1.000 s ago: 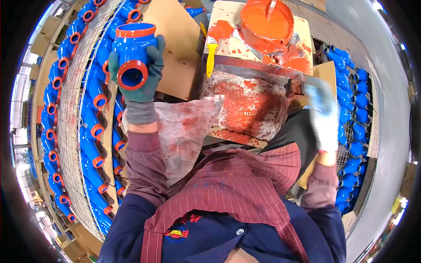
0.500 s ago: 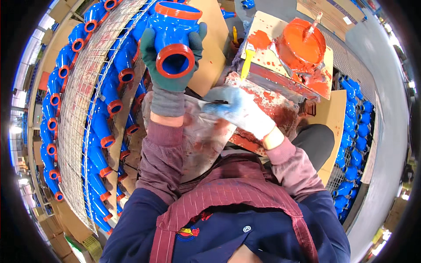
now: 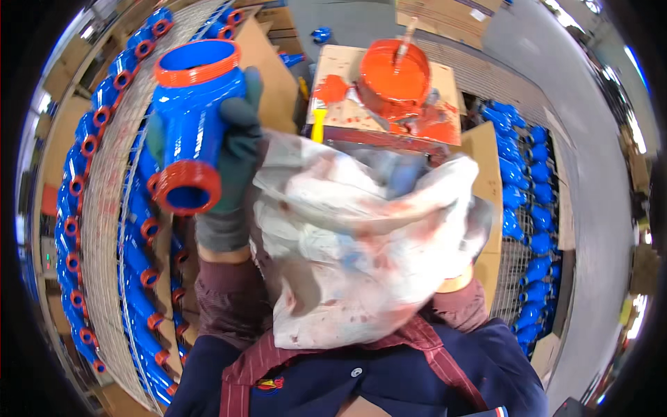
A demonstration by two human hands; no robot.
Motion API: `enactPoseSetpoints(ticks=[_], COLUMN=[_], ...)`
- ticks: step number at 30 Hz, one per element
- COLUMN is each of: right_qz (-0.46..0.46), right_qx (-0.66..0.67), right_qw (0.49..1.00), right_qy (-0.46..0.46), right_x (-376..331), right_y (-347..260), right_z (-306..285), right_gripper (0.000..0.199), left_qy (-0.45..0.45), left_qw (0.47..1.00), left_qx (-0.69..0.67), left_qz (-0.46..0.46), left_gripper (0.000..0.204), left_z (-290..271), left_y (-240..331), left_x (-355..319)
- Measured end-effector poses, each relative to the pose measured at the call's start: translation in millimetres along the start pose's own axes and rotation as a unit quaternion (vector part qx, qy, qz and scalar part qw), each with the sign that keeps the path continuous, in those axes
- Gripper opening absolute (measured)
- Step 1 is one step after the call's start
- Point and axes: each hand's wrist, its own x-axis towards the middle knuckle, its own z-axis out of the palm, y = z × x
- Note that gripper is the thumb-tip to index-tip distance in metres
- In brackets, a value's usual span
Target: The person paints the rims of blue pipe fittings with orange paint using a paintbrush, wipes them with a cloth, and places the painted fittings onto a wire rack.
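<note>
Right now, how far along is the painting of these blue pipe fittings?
Done: rows of blue fittings with orange-painted ends lie on the wire rack at the left. In hand: the gloved left hand holds up a blue tee-shaped fitting with orange rims, while the right hand sits behind a paint-smeared clear plastic sheet. Left: all-blue fittings at the right.

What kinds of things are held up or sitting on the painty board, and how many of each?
Blue pipe fitting: 1
Plastic bag: 1
Orange paint bucket: 1
Stick in the bucket: 1
Yellow-handled tool: 1
Total: 5
</note>
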Motion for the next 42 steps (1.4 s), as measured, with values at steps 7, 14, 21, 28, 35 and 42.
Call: enactPoseSetpoints(ticks=[7, 14, 21, 28, 35, 42], right_qz=[-0.044, 0.007, 0.256, 0.212, 0.204, 0.165], right_qx=[-0.234, -0.446, -0.661, -0.683, -0.601, -0.517], right_qw=[0.788, 0.879, 0.628, 0.580, 0.669, 0.764], right_qy=[0.567, 0.168, -0.321, -0.389, -0.387, -0.349], right_x=[8.4, 48.6, 119.9, 85.8, 81.6, 64.1], right_y=[-69.9, -75.4, 189.7, 410.5, 485.8, 521.5], right_z=[-103.2, -286.9, -285.8, -320.4, -343.4, -370.2], right_gripper=[0.048, 0.043, 0.033, 0.032, 0.029, 0.027], left_qy=[-0.017, 0.056, 0.114, 0.171, 0.309, 0.278], left_qw=[0.995, 0.984, 0.980, 0.971, 0.939, 0.947], left_qx=[-0.004, -0.027, 0.038, 0.138, 0.109, 0.131], left_qz=[-0.097, -0.168, -0.158, -0.095, -0.102, -0.090], left_gripper=[0.081, 0.080, 0.076, 0.070, 0.076, 0.077], left_z=[3.9, -45.4, -96.8, -103.8, -93.8, -95.7], left_y=[-5.3, -30.2, -22.5, -18.8, 3.3, 1.0], left_x=[14.5, 50.6, 50.8, 48.8, 55.5, 53.5])
